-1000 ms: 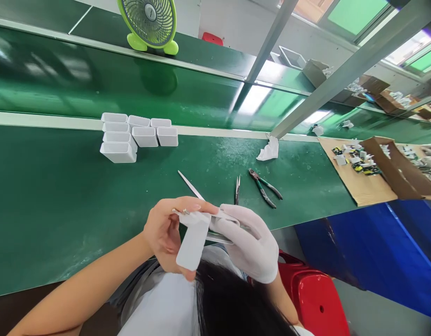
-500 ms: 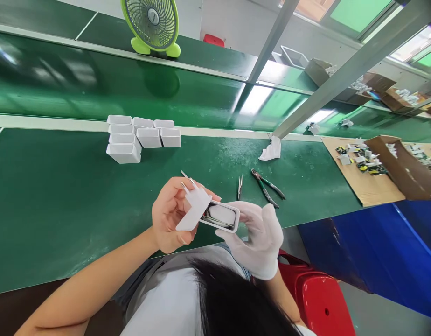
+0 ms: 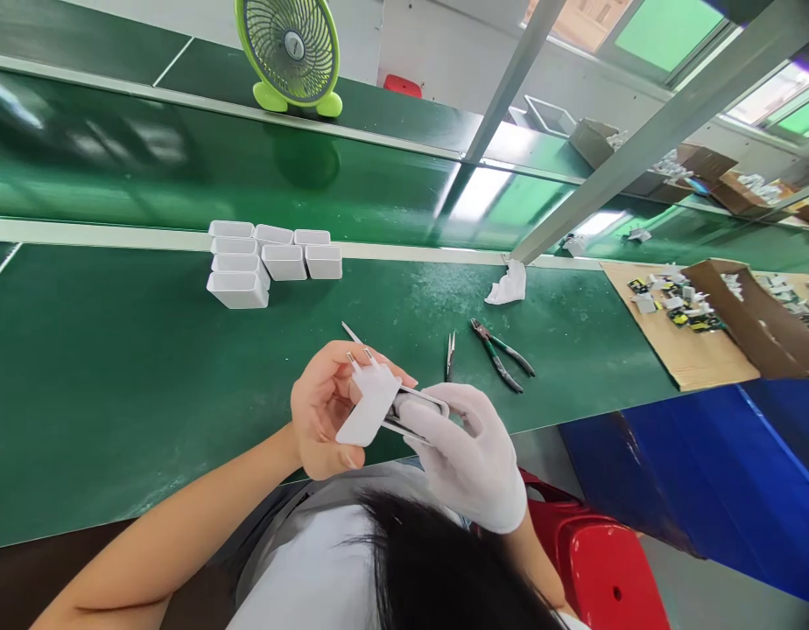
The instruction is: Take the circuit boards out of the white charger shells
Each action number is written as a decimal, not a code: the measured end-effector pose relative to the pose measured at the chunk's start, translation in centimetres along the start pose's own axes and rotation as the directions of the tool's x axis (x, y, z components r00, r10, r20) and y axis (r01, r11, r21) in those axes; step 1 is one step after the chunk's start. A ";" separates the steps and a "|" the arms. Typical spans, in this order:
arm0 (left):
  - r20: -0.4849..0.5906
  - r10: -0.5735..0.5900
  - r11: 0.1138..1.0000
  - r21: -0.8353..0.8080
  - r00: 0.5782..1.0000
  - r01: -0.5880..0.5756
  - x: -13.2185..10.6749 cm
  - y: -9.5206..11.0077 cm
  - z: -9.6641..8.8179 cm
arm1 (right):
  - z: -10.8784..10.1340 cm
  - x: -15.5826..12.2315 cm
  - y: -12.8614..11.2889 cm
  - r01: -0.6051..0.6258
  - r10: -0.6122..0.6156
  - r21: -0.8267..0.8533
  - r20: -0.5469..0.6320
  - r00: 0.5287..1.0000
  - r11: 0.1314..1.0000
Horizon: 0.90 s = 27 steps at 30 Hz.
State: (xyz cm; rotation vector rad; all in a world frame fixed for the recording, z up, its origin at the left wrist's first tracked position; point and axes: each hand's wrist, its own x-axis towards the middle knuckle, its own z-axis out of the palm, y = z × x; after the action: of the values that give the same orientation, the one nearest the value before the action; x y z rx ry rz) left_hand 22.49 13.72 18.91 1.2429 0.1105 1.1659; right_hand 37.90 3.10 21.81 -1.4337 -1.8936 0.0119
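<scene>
My bare left hand [image 3: 316, 418] is closed around a white two-pin plug cover [image 3: 370, 404], its metal pins pointing up and away from me. Touching that cover on the right is an open white plastic housing [image 3: 439, 403], tilted, with a pale part and dark pieces partly visible inside. My right hand [image 3: 478, 462], in a white glove, grips the housing, its thumb over the opening and its fingers along the far side. The thumb hides most of the contents. Just beyond my hands lie tweezers [image 3: 450, 350] and a thin pointed tool [image 3: 350, 332], partly covered.
Cutting pliers [image 3: 500, 354] rest on the green bench. Several white housings [image 3: 239, 290] stand grouped at the back left. A crumpled white glove [image 3: 508, 283] lies by the metal post. Circuit boards [image 3: 680, 302] sit on cardboard at right. A green fan [image 3: 291, 48] stands behind.
My right thumb has moved from the housing's edge across its opening, covering the parts inside. My left hand keeps its hold on the plug cover. The view has shifted slightly.
</scene>
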 end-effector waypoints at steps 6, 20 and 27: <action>0.095 0.160 0.973 0.150 0.982 -0.173 0.4 -0.7 -0.7 | 0.4 0.4 0.4 -0.068 0.069 0.023 -0.021 0.997 0.997; -0.151 0.066 0.087 0.986 0.986 0.145 3.8 -4.9 -9.0 | 9.6 20.1 17.6 -0.538 0.537 0.020 -0.115 0.836 0.842; -0.184 0.034 -0.070 0.980 0.982 0.186 4.6 -5.9 -13.3 | 11.6 16.3 18.2 -0.391 0.407 0.118 -0.171 0.898 0.913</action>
State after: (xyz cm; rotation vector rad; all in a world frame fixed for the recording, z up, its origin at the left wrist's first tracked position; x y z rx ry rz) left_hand 19.91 26.79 11.40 2.4350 1.4697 0.9564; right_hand 44.85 28.25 14.65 -1.6804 -1.4021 0.1411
